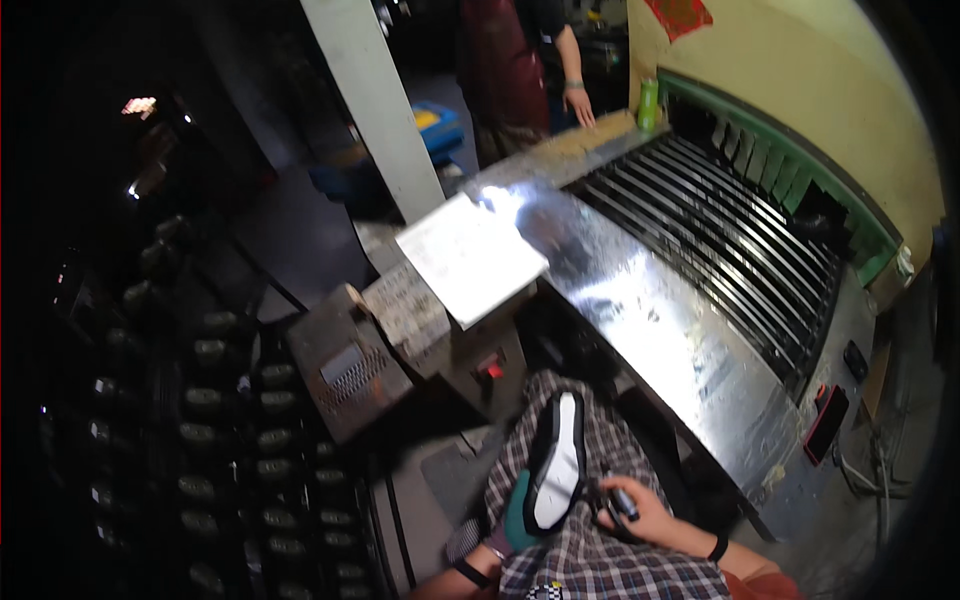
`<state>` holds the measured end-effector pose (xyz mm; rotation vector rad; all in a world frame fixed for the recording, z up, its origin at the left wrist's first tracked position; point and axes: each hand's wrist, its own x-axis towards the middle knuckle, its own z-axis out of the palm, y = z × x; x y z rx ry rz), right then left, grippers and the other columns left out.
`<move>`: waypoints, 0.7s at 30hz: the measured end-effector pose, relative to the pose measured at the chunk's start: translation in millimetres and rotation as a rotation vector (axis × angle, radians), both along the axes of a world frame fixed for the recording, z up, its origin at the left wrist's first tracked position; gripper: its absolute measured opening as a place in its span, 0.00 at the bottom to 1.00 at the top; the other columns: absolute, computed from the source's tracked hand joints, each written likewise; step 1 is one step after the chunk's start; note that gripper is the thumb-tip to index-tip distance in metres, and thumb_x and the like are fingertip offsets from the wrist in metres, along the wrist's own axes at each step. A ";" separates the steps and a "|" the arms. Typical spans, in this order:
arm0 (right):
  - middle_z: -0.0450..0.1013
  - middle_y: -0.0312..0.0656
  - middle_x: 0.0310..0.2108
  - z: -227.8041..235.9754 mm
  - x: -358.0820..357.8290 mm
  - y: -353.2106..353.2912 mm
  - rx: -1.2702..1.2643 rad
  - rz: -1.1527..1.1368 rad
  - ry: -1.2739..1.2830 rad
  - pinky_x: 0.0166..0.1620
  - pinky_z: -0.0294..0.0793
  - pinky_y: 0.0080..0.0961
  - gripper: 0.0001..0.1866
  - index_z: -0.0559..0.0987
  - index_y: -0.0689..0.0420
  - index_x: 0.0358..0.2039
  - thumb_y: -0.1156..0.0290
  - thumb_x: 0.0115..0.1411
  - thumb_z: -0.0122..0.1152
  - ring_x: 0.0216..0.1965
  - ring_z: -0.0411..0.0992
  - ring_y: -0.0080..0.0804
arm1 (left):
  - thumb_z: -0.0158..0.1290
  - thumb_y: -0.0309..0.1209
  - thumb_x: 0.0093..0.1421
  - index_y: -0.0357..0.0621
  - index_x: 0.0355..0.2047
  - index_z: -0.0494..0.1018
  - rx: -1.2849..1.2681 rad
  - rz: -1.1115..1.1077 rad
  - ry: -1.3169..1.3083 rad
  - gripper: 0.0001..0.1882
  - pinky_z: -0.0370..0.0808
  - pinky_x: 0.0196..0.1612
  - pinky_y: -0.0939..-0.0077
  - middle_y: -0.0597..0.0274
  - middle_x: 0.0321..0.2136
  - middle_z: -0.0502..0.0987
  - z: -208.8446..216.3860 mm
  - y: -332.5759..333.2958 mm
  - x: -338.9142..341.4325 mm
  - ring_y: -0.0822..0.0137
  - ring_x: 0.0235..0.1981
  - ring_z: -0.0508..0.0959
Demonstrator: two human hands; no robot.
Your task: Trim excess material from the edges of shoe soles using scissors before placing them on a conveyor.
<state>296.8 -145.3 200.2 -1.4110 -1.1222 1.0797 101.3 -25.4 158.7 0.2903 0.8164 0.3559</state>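
Upright over my checked apron [620,440] is a black shoe [558,470], its white sole facing up. My left hand [516,525], in a teal glove, is closed around the shoe's lower left side. My right hand [648,512] is closed on a small dark hand tool with a silver, cylindrical part [625,503]. The tool is beside the shoe's right edge, and its exact kind is too unclear to make out. Whether the tool touches the shoe cannot be seen.
A shiny metal table [660,340] joins a slatted roller conveyor [720,240] at right, with a red-edged phone [824,425] at its edge. White paper [475,260] overlaps the table. Racks of dark shoes [200,435] fill the left. A co-worker's hand [580,103] rests at the back.
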 end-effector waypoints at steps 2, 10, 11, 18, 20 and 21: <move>0.72 0.36 0.36 4.9 3.6 -0.9 -0.020 0.013 0.180 0.38 0.71 0.20 0.26 0.68 0.57 0.55 0.71 0.56 0.64 0.31 0.70 0.22 | 0.36 0.51 0.69 0.52 0.58 0.66 0.289 0.063 -0.005 0.26 0.71 0.53 0.74 0.69 0.49 0.75 -98.2 -1.1 -19.1 0.74 0.48 0.75; 0.69 0.35 0.33 28.3 7.7 16.9 -0.160 0.039 0.749 0.26 0.61 0.12 0.29 0.61 0.59 0.58 0.66 0.60 0.62 0.24 0.63 0.14 | 0.35 0.51 0.68 0.47 0.60 0.63 -0.264 0.102 -0.394 0.28 0.70 0.56 0.68 0.60 0.52 0.73 12.7 12.2 11.3 0.65 0.50 0.75; 0.69 0.35 0.34 26.6 4.8 12.6 -0.172 0.038 0.757 0.25 0.61 0.12 0.30 0.61 0.59 0.58 0.66 0.60 0.62 0.24 0.62 0.13 | 0.35 0.51 0.68 0.47 0.60 0.63 -0.280 0.102 -0.387 0.28 0.70 0.56 0.68 0.60 0.52 0.73 11.1 12.2 10.8 0.65 0.50 0.75; 0.70 0.35 0.35 16.0 -3.9 9.2 -0.217 0.091 0.748 0.24 0.60 0.13 0.28 0.62 0.60 0.58 0.68 0.60 0.62 0.24 0.63 0.13 | 0.34 0.51 0.69 0.46 0.59 0.64 -0.225 0.089 -0.395 0.27 0.71 0.54 0.70 0.62 0.49 0.74 2.5 6.2 5.6 0.67 0.47 0.75; 0.70 0.34 0.33 14.7 -3.9 11.3 -0.253 0.090 0.822 0.22 0.59 0.13 0.28 0.62 0.61 0.57 0.69 0.60 0.61 0.23 0.62 0.13 | 0.34 0.51 0.69 0.46 0.59 0.64 -0.200 0.076 -0.396 0.28 0.70 0.55 0.70 0.62 0.49 0.74 -1.8 8.5 4.3 0.68 0.48 0.75; 0.70 0.34 0.33 14.9 -3.7 12.3 -0.261 0.088 0.824 0.22 0.59 0.13 0.28 0.62 0.61 0.57 0.69 0.60 0.61 0.23 0.62 0.13 | 0.34 0.51 0.69 0.46 0.59 0.64 -0.165 0.060 -0.399 0.28 0.70 0.55 0.70 0.62 0.49 0.74 -2.4 10.1 4.8 0.68 0.48 0.75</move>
